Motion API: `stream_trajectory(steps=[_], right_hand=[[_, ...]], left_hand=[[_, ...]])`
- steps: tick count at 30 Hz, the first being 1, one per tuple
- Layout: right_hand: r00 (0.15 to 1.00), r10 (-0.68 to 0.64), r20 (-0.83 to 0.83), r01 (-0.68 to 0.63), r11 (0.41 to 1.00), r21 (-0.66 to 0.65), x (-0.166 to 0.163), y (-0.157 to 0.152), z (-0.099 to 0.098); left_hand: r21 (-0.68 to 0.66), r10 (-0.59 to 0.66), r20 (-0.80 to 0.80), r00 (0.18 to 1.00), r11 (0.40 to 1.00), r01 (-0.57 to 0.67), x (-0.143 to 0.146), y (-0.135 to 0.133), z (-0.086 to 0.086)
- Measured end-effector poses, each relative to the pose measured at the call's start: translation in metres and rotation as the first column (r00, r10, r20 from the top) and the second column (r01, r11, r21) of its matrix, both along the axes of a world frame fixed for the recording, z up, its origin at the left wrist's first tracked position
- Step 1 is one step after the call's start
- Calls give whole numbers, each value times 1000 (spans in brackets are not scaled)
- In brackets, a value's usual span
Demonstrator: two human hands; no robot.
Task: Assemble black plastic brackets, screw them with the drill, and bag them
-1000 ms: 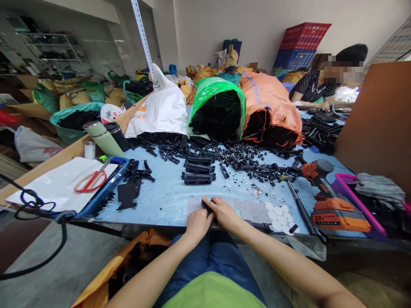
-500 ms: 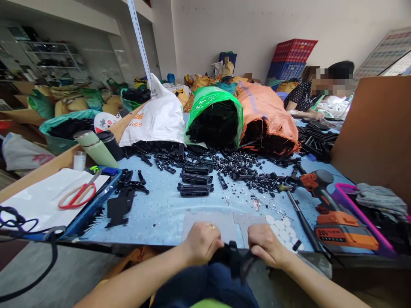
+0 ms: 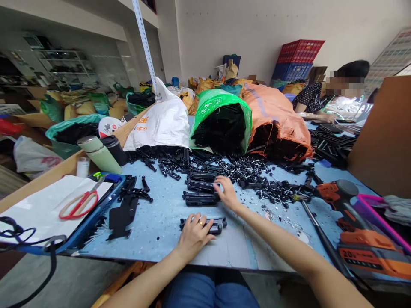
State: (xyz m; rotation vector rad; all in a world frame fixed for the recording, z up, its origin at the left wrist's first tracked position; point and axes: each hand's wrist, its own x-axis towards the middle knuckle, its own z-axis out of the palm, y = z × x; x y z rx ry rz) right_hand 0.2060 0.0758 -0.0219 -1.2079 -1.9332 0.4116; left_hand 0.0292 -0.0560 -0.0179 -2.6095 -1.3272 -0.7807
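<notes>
My left hand rests over a long black plastic bracket-like part lying on the blue table near its front edge. Its fingers are bent over the part and cover its middle. My right hand is farther forward, at the right ends of a short row of similar black parts. Its fingers are slightly curved and apart; whether they touch the nearest part I cannot tell. Behind that row lies a heap of black pieces and screws.
A green sack, a white sack and an orange sack stand behind. Right are an orange power drill and a black-handled tool; left, red scissors on a blue basket. A co-worker sits back right.
Both hands held a dark part at the table's front edge. Now a black part lies on the table under my left hand, and my right hand has moved forward to the row.
</notes>
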Motion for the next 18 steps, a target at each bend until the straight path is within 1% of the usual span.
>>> stream_trajectory(steps=[2,5,8,9,10,11,12,13,14,15,16,18], right_hand=[[992,-98,78,103,993,-55,14,62,8],[960,-233,155,252,960,-121,16,137,13],[915,-341,215,382,903,-195,3,191,11],[902,-364,231,412,885,-218,-2,204,9],[892,-380,245,435,868,-239,-6,216,7],[885,-388,258,450,855,-258,-9,225,5],[880,-391,268,459,845,-273,-11,233,3],[879,-390,276,462,840,-284,-11,238,3],[878,-387,280,462,839,-288,-10,242,3],[880,-383,282,458,841,-288,-8,243,3],[883,-376,282,451,846,-284,-6,241,5],[894,-353,276,425,863,-272,0,230,10]], left_hand=[[-91,40,-107,993,995,-50,-5,18,-7],[-159,129,-130,983,976,-149,-3,42,-8],[-164,186,-71,980,967,-195,-7,69,-2],[-164,228,-46,973,959,-232,-14,81,1],[-173,295,-28,955,940,-295,-23,96,3],[-194,394,-17,919,900,-390,-36,114,6],[-225,512,-20,859,835,-503,-50,133,8],[-274,626,-40,779,743,-611,-67,154,10],[-324,745,-56,665,616,-718,-84,175,10],[-372,832,-70,551,490,-788,-100,195,11],[-392,863,-75,499,435,-811,-114,214,10],[-433,892,-82,445,370,-822,-136,243,9]])
